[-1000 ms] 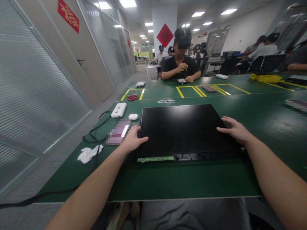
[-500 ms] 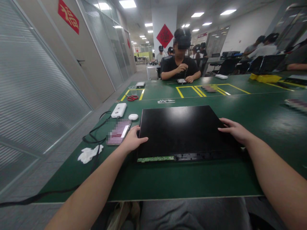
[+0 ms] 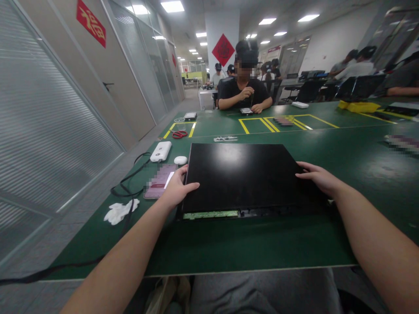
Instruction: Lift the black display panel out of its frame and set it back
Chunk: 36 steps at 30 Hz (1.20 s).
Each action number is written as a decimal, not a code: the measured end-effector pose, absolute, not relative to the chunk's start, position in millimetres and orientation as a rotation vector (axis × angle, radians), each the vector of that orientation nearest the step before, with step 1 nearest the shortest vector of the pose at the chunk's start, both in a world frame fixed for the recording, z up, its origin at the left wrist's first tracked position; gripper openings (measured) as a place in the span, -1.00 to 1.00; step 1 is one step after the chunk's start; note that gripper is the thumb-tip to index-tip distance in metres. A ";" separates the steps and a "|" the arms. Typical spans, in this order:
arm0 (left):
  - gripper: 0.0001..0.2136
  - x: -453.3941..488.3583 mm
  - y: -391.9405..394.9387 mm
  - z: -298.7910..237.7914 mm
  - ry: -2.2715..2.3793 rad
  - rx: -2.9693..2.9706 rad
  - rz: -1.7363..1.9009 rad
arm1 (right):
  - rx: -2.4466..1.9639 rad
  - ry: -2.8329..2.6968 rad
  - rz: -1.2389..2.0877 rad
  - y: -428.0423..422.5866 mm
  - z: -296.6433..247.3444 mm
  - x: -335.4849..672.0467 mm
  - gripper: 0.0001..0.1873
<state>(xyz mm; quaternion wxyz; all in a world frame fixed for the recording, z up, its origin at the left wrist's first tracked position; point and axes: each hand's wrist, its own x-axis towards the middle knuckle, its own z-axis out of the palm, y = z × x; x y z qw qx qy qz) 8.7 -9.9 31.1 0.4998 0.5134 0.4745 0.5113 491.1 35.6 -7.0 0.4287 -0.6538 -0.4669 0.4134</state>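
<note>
A black, flat display panel (image 3: 242,179) lies in front of me, with a narrow green circuit board (image 3: 211,214) along the left part of its near edge. My left hand (image 3: 178,188) grips the panel's left side, thumb on top and fingers at the edge. On the right side, my right hand (image 3: 316,176) holds the opposite edge, thumb over the top and the other fingers along the side. The undersides of both grips are hidden. Close beside my left hand lies a phone (image 3: 159,185), partly blurred out.
White earbud case (image 3: 180,160), power bank (image 3: 160,151) and black cable (image 3: 122,179) lie left on the green table (image 3: 248,248), near crumpled white tissue (image 3: 120,212). Farther back are red-handled scissors (image 3: 180,134) and small metal pieces (image 3: 225,138). A co-worker (image 3: 247,89) sits opposite, handling a small device.
The panel's left side has shifted slightly left and up together with my left hand. My right hand keeps its hold. The whole view has drifted a little.
</note>
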 end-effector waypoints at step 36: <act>-0.54 -3.6 -0.5 7.9 1.698 1.713 0.920 | -1.710 -1.312 0.914 39.0 -14.8 496.6 -0.46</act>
